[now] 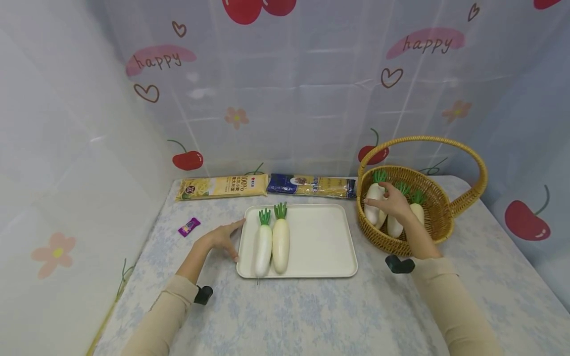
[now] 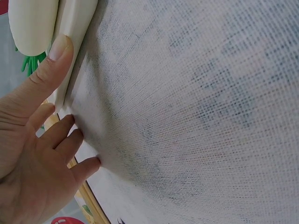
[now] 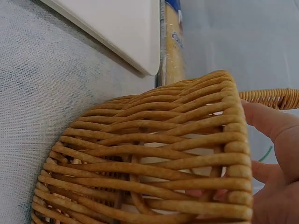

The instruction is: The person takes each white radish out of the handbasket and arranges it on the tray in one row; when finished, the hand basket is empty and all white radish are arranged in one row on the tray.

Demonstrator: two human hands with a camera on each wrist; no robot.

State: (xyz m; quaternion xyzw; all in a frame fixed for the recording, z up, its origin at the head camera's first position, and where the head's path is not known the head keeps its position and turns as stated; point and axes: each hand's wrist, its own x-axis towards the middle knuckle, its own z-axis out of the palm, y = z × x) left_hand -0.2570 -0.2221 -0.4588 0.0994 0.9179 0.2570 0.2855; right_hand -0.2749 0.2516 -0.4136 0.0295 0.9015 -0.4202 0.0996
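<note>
White, glossy sheeting printed with red cherries, flowers and the word "happy" [image 1: 311,74] hangs behind a table covered in pale cloth with a blue floral pattern [image 1: 329,316]. On the right of the table stands a round, golden-brown wicker basket with a tall arched handle [image 1: 373,237]. A flat, off-white rectangular tray with rounded corners [image 1: 318,242] lies near the middle, just left of the basket. Beyond the tray, a long yellow pasta packet [image 1: 222,187] and a blue-ended pasta packet [image 1: 311,186] lie end to end. The right hand [image 1: 397,201] reaches into the basket, thumb and forefinger parted about the leftmost white radish with a green top [image 1: 371,211]; whether they clamp it I cannot tell, since the woven wall hides much in the right wrist view. More white, green-topped radishes [image 1: 394,227] lie beside it in the basket. The left hand [image 1: 220,237] is at the tray's left edge, thumb on the rim and fingers spread apart. A white radish [image 1: 263,249] and a creamier radish [image 1: 281,247] lie side by side on the tray's left half, leaves pointing away. Smallest is a shiny purple sachet [image 1: 189,227], left of the tray.
</note>
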